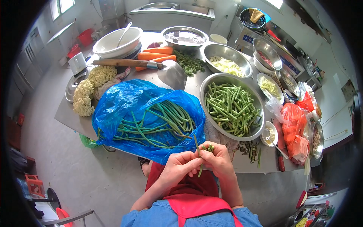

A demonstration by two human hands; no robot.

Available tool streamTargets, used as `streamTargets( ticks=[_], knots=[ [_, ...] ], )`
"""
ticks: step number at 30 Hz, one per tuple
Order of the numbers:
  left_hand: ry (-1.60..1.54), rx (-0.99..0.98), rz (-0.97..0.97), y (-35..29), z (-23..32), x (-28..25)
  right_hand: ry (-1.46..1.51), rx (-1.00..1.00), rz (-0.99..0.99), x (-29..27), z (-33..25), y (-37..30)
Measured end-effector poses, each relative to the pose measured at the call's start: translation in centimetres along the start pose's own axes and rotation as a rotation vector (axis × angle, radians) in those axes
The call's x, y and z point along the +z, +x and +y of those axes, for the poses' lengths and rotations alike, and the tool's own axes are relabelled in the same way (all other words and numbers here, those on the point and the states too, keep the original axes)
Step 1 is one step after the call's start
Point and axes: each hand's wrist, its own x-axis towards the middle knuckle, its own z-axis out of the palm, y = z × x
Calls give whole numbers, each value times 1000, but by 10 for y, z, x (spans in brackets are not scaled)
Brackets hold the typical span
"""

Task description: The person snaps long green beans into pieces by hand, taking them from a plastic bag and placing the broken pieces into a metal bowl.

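In front of my lap, my left hand [180, 165] pinches a green bean [196, 143] that stands nearly upright between my hands. Close beside it, my right hand [218, 160] is closed round short bean pieces [210, 148], its fingertips meeting the same bean. Long, uncut green beans [166, 120] lie in an open blue plastic bag [113, 96] just beyond my left hand. Past my right hand, a steel bowl [203, 99] is filled with short bean pieces [231, 108]. Bean trimmings [249, 151] lie near the table's front edge.
Cauliflower [84, 98], carrots [151, 55], and a wooden-handled cleaver [172, 73] sit beyond the bag. Steel bowls [227, 47] of cut vegetables stand farther back. To the right are a small white bowl [269, 134], a red-handled knife [281, 162] and a red plastic bag [295, 126].
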Motion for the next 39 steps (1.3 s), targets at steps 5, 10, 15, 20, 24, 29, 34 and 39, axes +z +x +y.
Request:
streamTargets(
  ticks=[5, 10, 15, 20, 24, 29, 34, 39],
  knots=[
    [381, 380, 298, 2, 7, -9, -15, 99, -54, -7, -7, -2],
    [370, 511, 202, 8, 24, -11, -11, 186, -120, -14, -4, -1],
    [439, 560, 213, 8, 20, -10, 15, 182, -129, -6, -5, 0],
    [509, 736, 192, 9, 10, -4, -44, 51, -97, -5, 11, -1],
    [732, 956, 207, 5, 10, 12, 157, -12, 41, -1, 7, -6],
    [726, 1135, -82, -2, 8, 26, 327, -126, 159, -13, -1, -8],
    [743, 1009, 116, 18, 1, 27, 307, -258, 209, -25, -21, -38],
    [858, 980, 4, 53, -28, 64, 297, -386, 428, -57, -36, -57]
  ],
)
